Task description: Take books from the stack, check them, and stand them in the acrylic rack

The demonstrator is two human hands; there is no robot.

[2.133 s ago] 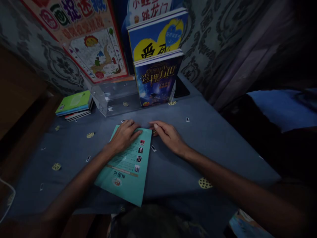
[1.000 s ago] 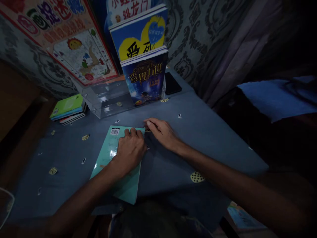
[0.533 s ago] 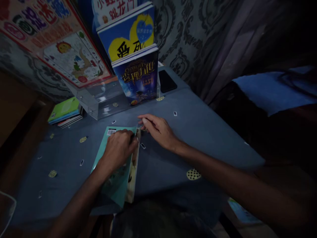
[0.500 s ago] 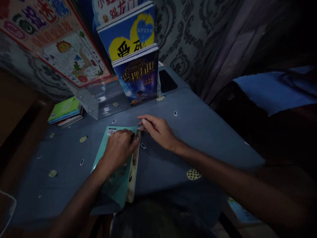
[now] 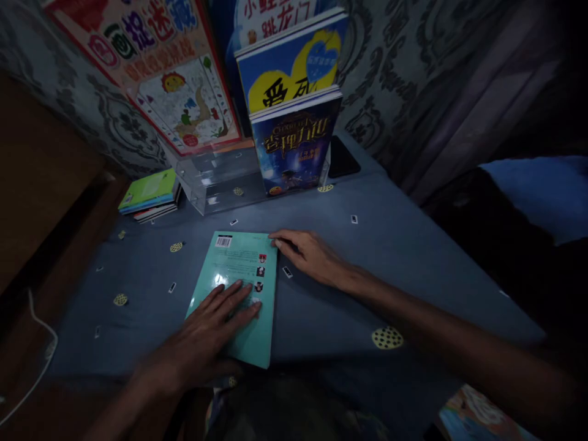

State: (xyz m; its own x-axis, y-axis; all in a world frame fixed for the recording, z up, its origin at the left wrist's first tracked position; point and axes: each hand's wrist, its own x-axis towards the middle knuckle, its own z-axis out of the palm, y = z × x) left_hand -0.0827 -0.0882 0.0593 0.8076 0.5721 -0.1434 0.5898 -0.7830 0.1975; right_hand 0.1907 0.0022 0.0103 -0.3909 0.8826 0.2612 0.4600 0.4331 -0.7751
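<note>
A teal paperback lies shut and back cover up on the blue patterned cloth, barcode at its far end. My left hand rests flat on its near half, fingers spread. My right hand lies on the cloth with its fingertips touching the book's far right corner. Neither hand grips anything.
A clear acrylic stand at the back holds a dark blue book, a blue-and-yellow book and a colourful picture book. A stack of thin books lies back left. A black phone sits behind the stand.
My left hand had lifted the book's right edge half a second ago; the book now lies flat and shut, and that hand has slid back towards me, pressing flat.
</note>
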